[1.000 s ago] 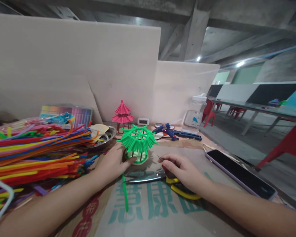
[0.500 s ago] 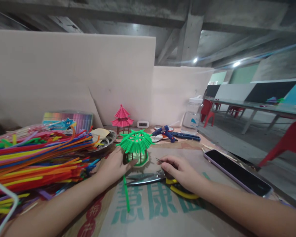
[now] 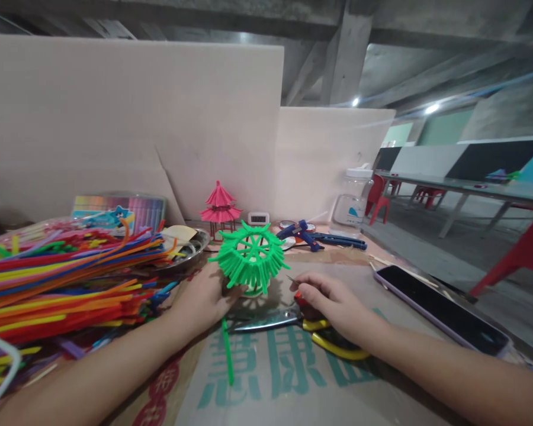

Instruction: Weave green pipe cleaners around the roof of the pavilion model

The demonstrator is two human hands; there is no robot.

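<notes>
My left hand (image 3: 204, 296) grips the base of a small green pipe-cleaner pavilion (image 3: 249, 257) and tilts its roof toward me. My right hand (image 3: 326, 302) is curled just right of it, pinching a thin metal pin or wire between thumb and forefinger. Silver scissors with yellow handles (image 3: 293, 325) lie under and in front of that hand. A single green pipe cleaner (image 3: 226, 352) lies on the cardboard sheet (image 3: 293, 378) near my left wrist.
A big pile of coloured pipe cleaners (image 3: 62, 278) fills the left. Behind stand a pink pavilion model (image 3: 221, 208), a marker case (image 3: 119, 210), a metal dish (image 3: 189, 248), a blue glue gun (image 3: 304, 234), a small timer (image 3: 258, 218) and a clear jar (image 3: 352, 204). A phone (image 3: 444, 310) lies at right.
The green pavilion has tipped toward me, showing more of its roof top. My right hand stays beside it with the pin.
</notes>
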